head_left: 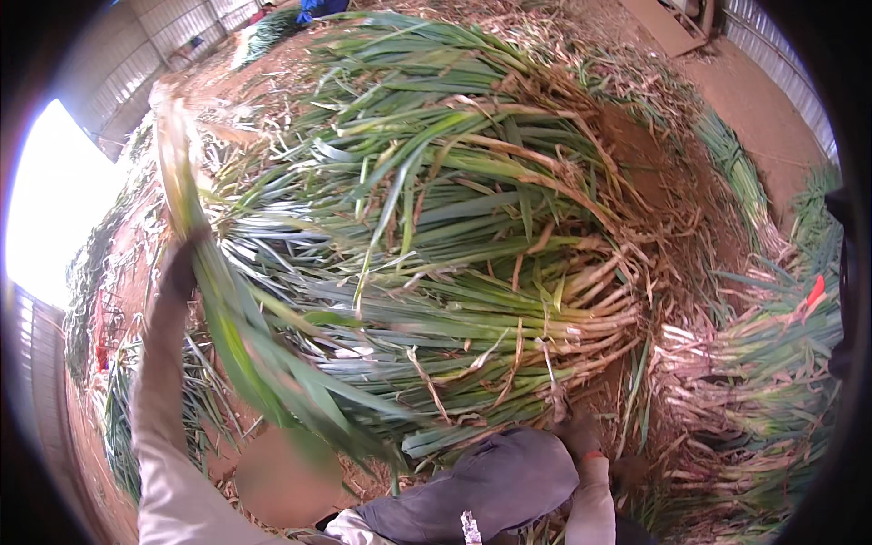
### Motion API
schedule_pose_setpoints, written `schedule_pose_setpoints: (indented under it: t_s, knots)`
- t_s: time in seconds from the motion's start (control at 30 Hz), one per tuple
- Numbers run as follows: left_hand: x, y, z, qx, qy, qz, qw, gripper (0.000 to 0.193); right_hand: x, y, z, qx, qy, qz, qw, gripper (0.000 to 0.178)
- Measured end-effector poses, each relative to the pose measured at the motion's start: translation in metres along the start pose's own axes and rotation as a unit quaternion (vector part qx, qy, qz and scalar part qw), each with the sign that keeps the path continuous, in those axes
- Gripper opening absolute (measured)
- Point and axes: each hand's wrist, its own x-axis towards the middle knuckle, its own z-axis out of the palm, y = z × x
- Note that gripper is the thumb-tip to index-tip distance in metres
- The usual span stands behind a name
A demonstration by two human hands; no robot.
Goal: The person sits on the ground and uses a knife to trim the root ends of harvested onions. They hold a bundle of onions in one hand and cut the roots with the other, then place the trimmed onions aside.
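Note:
My left hand (186, 257), at the left and raised, is closed round a bunch of long green onions (238, 318). The bunch's pale upper end is smeared by motion, and its green leaves hang down toward my lap. Beside my bent knee, my right hand (579, 432) is low at the edge of the big heap of green onions (454, 272). Its fingers look curled, with a thin pale piece sticking up in front of them. Whether that is a stalk or a tool I cannot tell.
More onion bundles (745, 400) lie at the right, a red strip (814, 295) among them. Another bundle (738, 177) lies farther back. Dry leaf litter covers the brown ground (763, 100). Metal sheet walls (127, 68) stand behind, and a person in blue (320, 9) is at the far edge.

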Motion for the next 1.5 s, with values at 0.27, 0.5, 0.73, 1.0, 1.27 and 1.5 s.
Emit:
schedule_pose_setpoints:
  t_s: [0.27,0.5,0.73,1.0,1.27,1.5]
  knots:
    - [0.165,-0.016,0.026,0.241,0.169,0.277,0.915,0.080,0.015,0.022,0.036,0.246,0.032,-0.230,0.941,0.046]
    - [-0.112,-0.165,0.397,0.395,-0.251,0.319,0.824,0.113,-0.002,0.023,-0.006,-0.030,-0.049,0.070,0.996,0.055]
    - [-0.187,-0.144,0.553,0.496,-0.445,0.311,0.678,0.112,0.000,0.061,-0.005,-0.096,-0.026,0.096,0.990,0.052]
    - [-0.169,-0.149,0.574,0.524,-0.433,0.322,0.659,0.113,0.023,0.064,0.007,0.016,-0.083,0.158,0.984,0.051]
    - [-0.175,-0.151,0.584,0.591,-0.417,0.260,0.640,0.121,0.026,0.055,0.000,0.041,-0.076,0.142,0.986,0.055]
    - [-0.188,-0.174,0.583,0.638,-0.426,0.203,0.609,0.103,0.021,0.071,0.004,0.009,-0.053,0.155,0.986,0.054]
